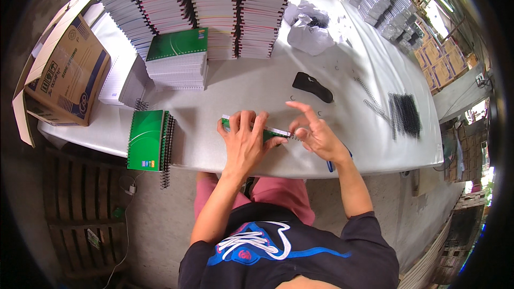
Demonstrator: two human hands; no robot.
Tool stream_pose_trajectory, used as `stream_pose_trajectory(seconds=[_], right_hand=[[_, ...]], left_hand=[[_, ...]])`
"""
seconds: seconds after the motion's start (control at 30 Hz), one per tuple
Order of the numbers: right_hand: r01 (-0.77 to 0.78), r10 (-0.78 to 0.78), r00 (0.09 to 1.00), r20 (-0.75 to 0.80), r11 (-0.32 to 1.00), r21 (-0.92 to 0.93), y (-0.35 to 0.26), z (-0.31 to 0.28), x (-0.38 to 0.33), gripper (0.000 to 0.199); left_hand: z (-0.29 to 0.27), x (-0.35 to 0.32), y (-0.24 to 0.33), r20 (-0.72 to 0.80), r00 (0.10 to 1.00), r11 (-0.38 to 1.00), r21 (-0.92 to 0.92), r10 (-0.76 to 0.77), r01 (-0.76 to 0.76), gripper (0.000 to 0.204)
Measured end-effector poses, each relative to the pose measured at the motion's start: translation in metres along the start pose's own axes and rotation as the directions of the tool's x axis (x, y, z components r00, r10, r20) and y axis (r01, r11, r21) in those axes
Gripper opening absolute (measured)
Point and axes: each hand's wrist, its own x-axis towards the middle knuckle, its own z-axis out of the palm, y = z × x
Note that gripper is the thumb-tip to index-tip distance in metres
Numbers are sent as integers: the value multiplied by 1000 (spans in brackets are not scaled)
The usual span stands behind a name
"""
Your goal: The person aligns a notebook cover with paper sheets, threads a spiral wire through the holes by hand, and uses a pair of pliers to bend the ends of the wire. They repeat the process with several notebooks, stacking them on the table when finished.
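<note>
A small notebook with a green cover (pixel 270 135) stands on its edge near the front of the table, its white page edge facing up. My left hand (pixel 243 138) is closed over it, fingers along the far side and thumb on the near side. At its right end a dark spiral binding coil (pixel 296 138) sticks out. My right hand (pixel 316 136) has thumb and middle finger at this coil, with the index finger stretched out. Part of the coil is hidden by the hand. Under my right wrist, the blue handles (pixel 330 166) of a tool show.
Green spiral notebooks (pixel 145 138) overhang the front edge at left. Behind stand a cardboard box (pixel 67 69), unbound green-covered stacks (pixel 176 48) and tall notebook stacks (pixel 214 10). A black elongated object (pixel 312 86), crumpled white wrapping (pixel 310 37) and loose coils (pixel 405 115) lie rightward.
</note>
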Motion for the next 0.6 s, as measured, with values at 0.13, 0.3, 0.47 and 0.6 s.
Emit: stream_pose_trajectory(seconds=[0.13,0.3,0.47,0.6], right_hand=[[57,-58,998,-9,994,-92,18,-8,-10,44],[19,-12,983,184,999,-36,29,-20,-3,44],[68,-372,901,-224,631,-773,64,-63,32,40],[-154,-97,959,-266,612,-776,117,-75,48,38]], left_hand=[[-5,-3,-3,-52,995,996,-25,88,-89,53],[-4,1,-3,-2,999,994,-99,50,-50,44],[-7,5,-5,-7,996,985,-149,86,-86,44],[-13,4,-5,-30,995,985,-142,92,-95,48]])
